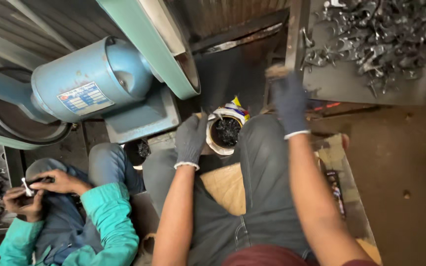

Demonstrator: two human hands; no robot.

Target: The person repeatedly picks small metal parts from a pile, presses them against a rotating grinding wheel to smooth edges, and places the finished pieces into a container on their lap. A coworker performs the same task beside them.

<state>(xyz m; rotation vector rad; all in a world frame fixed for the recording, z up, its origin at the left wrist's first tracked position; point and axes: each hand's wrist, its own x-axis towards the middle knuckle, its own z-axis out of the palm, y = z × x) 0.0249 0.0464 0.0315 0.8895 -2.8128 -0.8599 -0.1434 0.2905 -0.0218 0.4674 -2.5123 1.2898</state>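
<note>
Gloved left hand (190, 140) wraps the rim of a white container (225, 133) of dark grease set between the knees; right hand (290, 102), blurred, seems closed round a wooden-handled tool (276, 72) by the tray's (331, 86) left edge.

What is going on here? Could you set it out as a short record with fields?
Left hand: gloved left hand grips the rim of a small tub of dark stuff, resting between the knees
Right hand: gloved right hand raised, holding something brown and blurred; unclear what
Machine: blue motor with a green belt guard
Parts: metal pieces heaped on a tray
Co-worker: a person in a teal sleeve handles a small piece
</note>
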